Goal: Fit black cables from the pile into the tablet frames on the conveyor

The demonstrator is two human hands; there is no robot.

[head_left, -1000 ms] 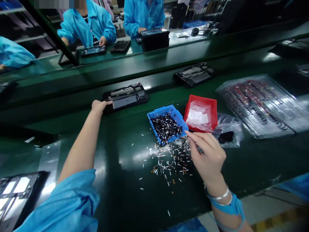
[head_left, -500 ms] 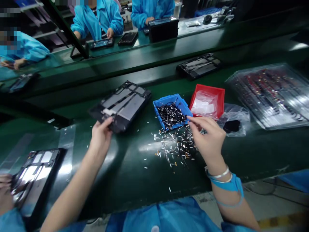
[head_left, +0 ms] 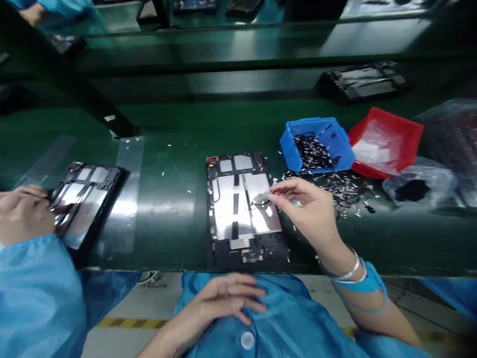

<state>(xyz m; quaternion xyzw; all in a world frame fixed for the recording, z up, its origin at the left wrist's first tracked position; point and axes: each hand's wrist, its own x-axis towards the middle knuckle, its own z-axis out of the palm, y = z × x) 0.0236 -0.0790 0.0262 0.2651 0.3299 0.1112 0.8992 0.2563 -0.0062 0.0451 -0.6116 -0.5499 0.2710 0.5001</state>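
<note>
A long green surface point(head_left: 175, 219) runs across the view, and on its near edge, straight ahead of the person, a black tablet frame point(head_left: 231, 209) lies flat with its silvery inner plates facing up. A second frame point(head_left: 89, 194) sits well to the left, where a co-worker's hand point(head_left: 22, 219) rests on its edge, and a third frame point(head_left: 363, 82) lies farther back on the right. Beyond the middle frame and to its right stands a blue bin point(head_left: 290, 151) full of short dark and white pieces, with a red bin point(head_left: 412, 144) touching its right side and a crumpled plastic bag point(head_left: 421, 186) just in front of the red one. More loose pieces point(head_left: 346, 186) are scattered on the surface in front of the blue bin. The right hand point(head_left: 313, 214) hovers over the right half of the middle frame, its thumb and forefinger fingers point(head_left: 278, 191) pinched together on a small part point(head_left: 261, 199) with a thin dark lead, held just above the plate. The left hand point(head_left: 223, 298) lies open and flat on the blue coat point(head_left: 283, 323) at the lap, below the surface's edge, gripping nothing.
</note>
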